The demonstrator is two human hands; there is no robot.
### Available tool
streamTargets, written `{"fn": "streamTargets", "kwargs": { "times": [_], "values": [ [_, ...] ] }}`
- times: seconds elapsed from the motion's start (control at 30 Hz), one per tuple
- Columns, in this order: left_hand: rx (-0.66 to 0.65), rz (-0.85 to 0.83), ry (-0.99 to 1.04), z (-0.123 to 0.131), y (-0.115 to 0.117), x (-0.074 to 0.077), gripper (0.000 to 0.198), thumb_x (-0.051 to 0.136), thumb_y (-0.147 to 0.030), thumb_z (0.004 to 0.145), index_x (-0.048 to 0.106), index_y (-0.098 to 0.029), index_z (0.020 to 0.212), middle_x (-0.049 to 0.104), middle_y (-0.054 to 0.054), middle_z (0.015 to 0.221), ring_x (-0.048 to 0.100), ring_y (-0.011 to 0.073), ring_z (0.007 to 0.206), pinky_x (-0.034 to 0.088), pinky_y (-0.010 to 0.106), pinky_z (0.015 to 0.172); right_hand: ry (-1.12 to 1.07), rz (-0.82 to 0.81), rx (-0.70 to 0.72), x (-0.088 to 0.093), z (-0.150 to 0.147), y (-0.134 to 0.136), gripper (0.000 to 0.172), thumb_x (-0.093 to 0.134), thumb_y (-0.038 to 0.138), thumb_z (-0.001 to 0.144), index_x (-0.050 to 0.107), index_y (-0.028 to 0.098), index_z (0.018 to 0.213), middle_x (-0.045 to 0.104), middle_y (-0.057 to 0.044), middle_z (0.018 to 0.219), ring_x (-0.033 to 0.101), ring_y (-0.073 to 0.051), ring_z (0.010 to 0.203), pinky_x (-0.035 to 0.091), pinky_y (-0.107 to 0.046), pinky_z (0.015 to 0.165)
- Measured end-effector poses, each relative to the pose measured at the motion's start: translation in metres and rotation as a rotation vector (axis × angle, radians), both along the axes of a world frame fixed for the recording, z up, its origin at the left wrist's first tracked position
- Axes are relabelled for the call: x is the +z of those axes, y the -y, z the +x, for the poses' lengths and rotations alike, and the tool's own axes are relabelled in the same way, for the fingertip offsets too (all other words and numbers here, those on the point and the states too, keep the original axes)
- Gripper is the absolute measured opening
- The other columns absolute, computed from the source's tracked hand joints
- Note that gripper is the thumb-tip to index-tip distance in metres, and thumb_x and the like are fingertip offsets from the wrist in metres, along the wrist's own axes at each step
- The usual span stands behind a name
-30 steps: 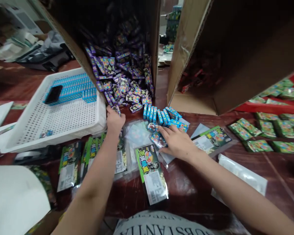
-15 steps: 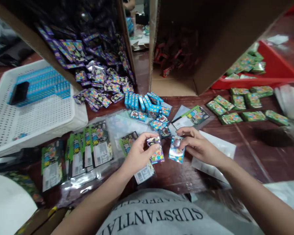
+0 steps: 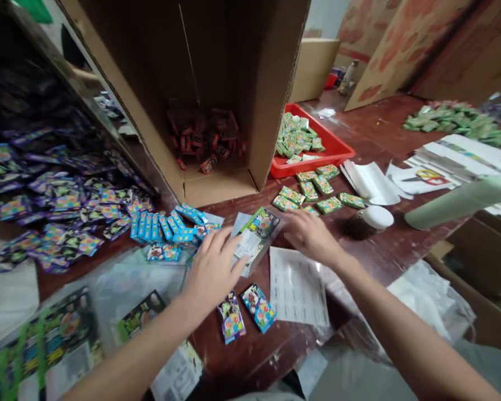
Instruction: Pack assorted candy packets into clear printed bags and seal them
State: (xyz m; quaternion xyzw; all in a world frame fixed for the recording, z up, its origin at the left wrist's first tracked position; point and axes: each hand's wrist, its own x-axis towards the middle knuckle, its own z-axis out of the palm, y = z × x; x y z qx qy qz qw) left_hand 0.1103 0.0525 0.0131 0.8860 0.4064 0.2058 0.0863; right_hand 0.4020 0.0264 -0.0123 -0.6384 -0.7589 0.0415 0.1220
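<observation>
My left hand (image 3: 212, 271) rests palm down with fingers stretched onto a clear printed pouch (image 3: 255, 236) lying on the dark wooden table. My right hand (image 3: 309, 235) reaches in from the right, fingers extended, touching the same pouch's far edge. Just below my left hand lie a purple packet (image 3: 231, 317) and a blue packet (image 3: 258, 307) side by side on the table. A white printed sheet (image 3: 298, 285) lies to their right. A row of blue packets (image 3: 163, 225) stands beyond my left hand.
Purple packets (image 3: 62, 203) spill from a tipped carton at left. A tipped cardboard box (image 3: 200, 133) holds red packets. A red tray (image 3: 338, 149) and loose green packets (image 3: 313, 195) sit beyond. Printed pouches (image 3: 37, 345) lie at lower left; a white lid (image 3: 378, 216) at right.
Both hands have put down the purple and blue packets they held and moved forward onto the printed pouch. My view has swung to the right.
</observation>
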Motion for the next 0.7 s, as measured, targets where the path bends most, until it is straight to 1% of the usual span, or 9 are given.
{"fn": "streamTargets", "kwargs": {
  "times": [0.03,0.1,0.23,0.3,0.37,0.47,0.57,0.63,0.7],
  "values": [
    [0.05,0.015,-0.01,0.017,-0.028,0.006,0.039,0.059,-0.037,0.096,0.06,-0.017,0.129,0.057,0.014,0.141,0.046,0.0333,0.133,0.036,0.051,0.116,0.034,0.006,-0.136,-0.001,0.013,-0.013,0.053,0.061,0.038,0.091,0.053,0.017,0.139,0.058,-0.02,0.143,0.051,-0.036,0.133,0.041,-0.054,0.105],
    [0.186,-0.061,-0.078,0.051,-0.088,0.014,0.048,0.061,-0.036,0.094,0.055,-0.015,0.137,0.055,0.016,0.142,0.046,0.0329,0.134,0.037,0.046,0.115,0.057,-0.001,-0.27,-0.006,0.032,-0.035,0.057,0.068,0.048,0.084,0.06,0.011,0.126,0.066,-0.026,0.123,0.062,-0.041,0.116,0.047,-0.057,0.095],
    [0.508,-0.147,-0.143,0.083,-0.2,0.021,0.072,0.071,-0.028,0.084,0.043,-0.01,0.147,0.041,0.026,0.153,0.042,0.0384,0.136,0.042,0.048,0.106,0.017,-0.027,-0.24,-0.017,0.047,-0.051,0.05,0.076,0.043,0.072,0.066,0.013,0.11,0.074,-0.018,0.1,0.071,-0.036,0.096,0.053,-0.049,0.085],
    [0.592,-0.151,-0.15,0.083,-0.235,0.021,0.063,0.065,-0.024,0.087,0.045,-0.008,0.145,0.042,0.031,0.15,0.044,0.0399,0.133,0.044,0.05,0.102,-0.125,-0.075,-0.223,-0.017,0.052,-0.041,0.052,0.071,0.046,0.077,0.065,0.014,0.118,0.075,-0.015,0.104,0.072,-0.034,0.097,0.055,-0.046,0.085],
    [0.618,-0.174,-0.167,0.08,-0.255,0.02,0.049,0.054,-0.019,0.092,0.051,-0.008,0.14,0.049,0.032,0.142,0.049,0.0394,0.129,0.046,0.05,0.098,-0.436,-0.178,-0.279,-0.011,0.055,-0.021,0.053,0.061,0.054,0.087,0.064,0.017,0.124,0.075,-0.013,0.108,0.072,-0.031,0.097,0.058,-0.044,0.082],
    [0.568,-0.215,-0.204,0.084,-0.267,0.021,0.047,0.046,-0.014,0.093,0.053,-0.011,0.14,0.055,0.029,0.134,0.053,0.0405,0.126,0.046,0.052,0.098,-0.963,-0.318,-0.405,0.006,0.052,0.013,0.05,0.055,0.06,0.093,0.068,0.02,0.119,0.074,-0.009,0.102,0.072,-0.027,0.088,0.061,-0.039,0.071],
    [0.484,-0.251,-0.227,0.09,-0.252,0.024,0.058,0.056,-0.013,0.087,0.049,-0.018,0.144,0.055,0.023,0.135,0.056,0.0412,0.124,0.046,0.054,0.099,-1.263,-0.39,-0.456,0.015,0.039,0.039,0.047,0.061,0.059,0.092,0.064,0.022,0.121,0.069,-0.003,0.086,0.067,-0.019,0.071,0.059,-0.031,0.057],
    [0.348,-0.32,-0.113,0.087,-0.216,0.026,0.061,0.063,-0.013,0.082,0.05,-0.019,0.141,0.061,0.016,0.127,0.062,0.0354,0.118,0.049,0.048,0.098,-1.316,-0.437,-0.457,0.016,0.028,0.056,0.047,0.064,0.058,0.091,0.062,0.022,0.12,0.065,0.0,0.08,0.062,-0.016,0.063,0.055,-0.026,0.05],
    [0.141,-0.569,0.154,0.077,-0.156,0.026,0.058,0.064,-0.014,0.08,0.05,-0.018,0.136,0.069,0.01,0.109,0.069,0.0248,0.098,0.055,0.037,0.086,-1.277,-0.493,-0.405,0.012,0.016,0.073,0.043,0.062,0.057,0.092,0.063,0.021,0.115,0.067,-0.001,0.082,0.062,-0.015,0.063,0.054,-0.025,0.049]
  ]
}}
